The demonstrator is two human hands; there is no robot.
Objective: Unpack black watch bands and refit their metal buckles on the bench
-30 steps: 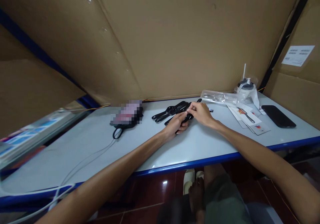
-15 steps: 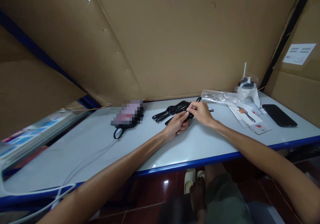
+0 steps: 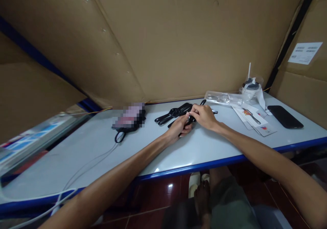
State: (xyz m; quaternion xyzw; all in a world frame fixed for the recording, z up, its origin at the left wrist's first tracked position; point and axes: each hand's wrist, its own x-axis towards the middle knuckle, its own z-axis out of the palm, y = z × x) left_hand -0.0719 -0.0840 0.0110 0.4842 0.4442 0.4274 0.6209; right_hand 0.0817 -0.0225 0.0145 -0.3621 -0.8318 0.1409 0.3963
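Note:
My left hand [image 3: 179, 126] is closed around black-handled utensils [image 3: 203, 102], whose glossy handles stick out past my fingers. Close against it, my right hand [image 3: 204, 116] pinches at the same bundle, thumb and fingertips together near my left thumb. A small pale bit shows between the fingertips, too small to name. Just behind my hands, several more black-handled utensils [image 3: 170, 115] lie together on the white table [image 3: 143, 150]. A shiny metal end [image 3: 214, 111] pokes out to the right of my right hand. The working ends of the held utensils are mostly hidden by my fingers.
Printed cards [image 3: 255, 121] picturing a utensil lie to the right, beside a black phone [image 3: 285, 116]. Behind them are clear plastic sleeves [image 3: 222, 97] and a wrapped cup [image 3: 251, 87] with a straw. A blurred-out device [image 3: 129, 116] with a cable sits left. Cardboard [image 3: 163, 45] walls the back.
My fingertips have shifted slightly at the bundle, and a small pale bit now shows between them. The view has moved a little; the other things on the table stay put.

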